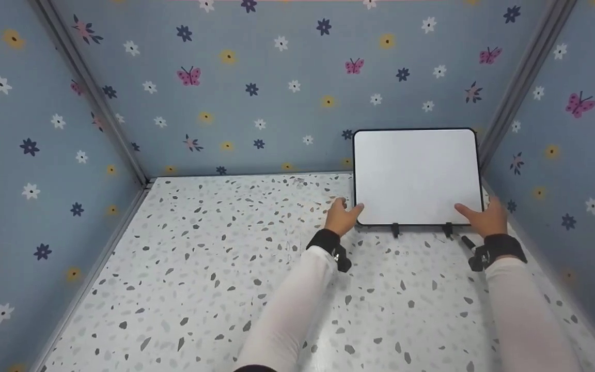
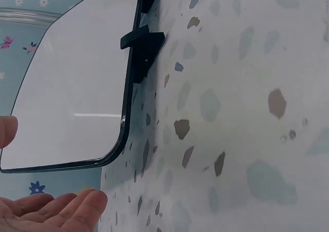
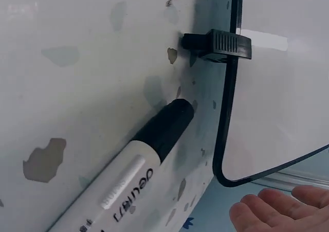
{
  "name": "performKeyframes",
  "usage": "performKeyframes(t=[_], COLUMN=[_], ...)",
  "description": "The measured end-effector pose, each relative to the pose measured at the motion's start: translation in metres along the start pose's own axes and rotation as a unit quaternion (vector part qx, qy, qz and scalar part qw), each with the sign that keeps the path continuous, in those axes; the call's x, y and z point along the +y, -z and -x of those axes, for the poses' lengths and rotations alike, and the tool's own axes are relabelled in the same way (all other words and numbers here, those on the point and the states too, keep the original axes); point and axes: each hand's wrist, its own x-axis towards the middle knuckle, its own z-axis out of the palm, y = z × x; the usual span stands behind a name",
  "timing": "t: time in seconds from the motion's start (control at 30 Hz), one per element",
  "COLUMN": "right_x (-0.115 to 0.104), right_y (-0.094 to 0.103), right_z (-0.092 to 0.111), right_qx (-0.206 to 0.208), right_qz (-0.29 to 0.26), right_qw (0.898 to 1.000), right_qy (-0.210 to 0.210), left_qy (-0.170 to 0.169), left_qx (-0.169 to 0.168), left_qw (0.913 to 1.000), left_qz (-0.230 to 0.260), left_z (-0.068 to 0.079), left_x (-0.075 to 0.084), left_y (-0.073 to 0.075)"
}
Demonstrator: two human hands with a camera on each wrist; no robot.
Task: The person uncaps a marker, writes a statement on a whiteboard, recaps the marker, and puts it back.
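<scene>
A small whiteboard [image 1: 416, 178] with a thin black frame and rounded corners stands tilted back at the right rear of the speckled tabletop. Two black clip feet [image 1: 395, 230] hold its lower edge. My left hand [image 1: 341, 219] is at its lower left corner, thumb over the edge; in the left wrist view its straight fingers [image 2: 77, 209] are apart from the frame. At the lower right corner is my right hand [image 1: 489, 221], thumb in front of the board, fingers [image 3: 272, 209] extended beyond the side edge. A white marker with a black cap [image 3: 139, 165] lies near the right clip foot.
Blue walls [image 1: 277, 103] with flowers and butterflies enclose the speckled tabletop [image 1: 199, 268] at the back and both sides. Grey metal posts [image 1: 522, 82] run up the rear corners. The board stands close to the back and right walls.
</scene>
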Motion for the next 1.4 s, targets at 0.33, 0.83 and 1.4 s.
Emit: performKeyframes(t=[0.33, 0.83, 1.4], right_x=[0.01, 0.012, -0.005], right_y=[-0.007, -0.013, -0.017], right_z=[-0.011, -0.016, -0.01], right_qx=[-0.047, -0.046, -0.112], right_qz=[0.043, 0.094, 0.098], right_qw=[0.997, 0.994, 0.986], right_qy=[-0.031, -0.033, -0.074], left_qy=[0.027, 0.032, 0.028], left_qx=[-0.021, -0.036, -0.001], left_qw=[0.9988, 0.9987, 0.9986], left_qz=[0.035, -0.017, -0.045], left_z=[-0.008, -0.02, -0.038], left_x=[0.008, 0.01, -0.024], left_y=[-0.016, -0.019, -0.004])
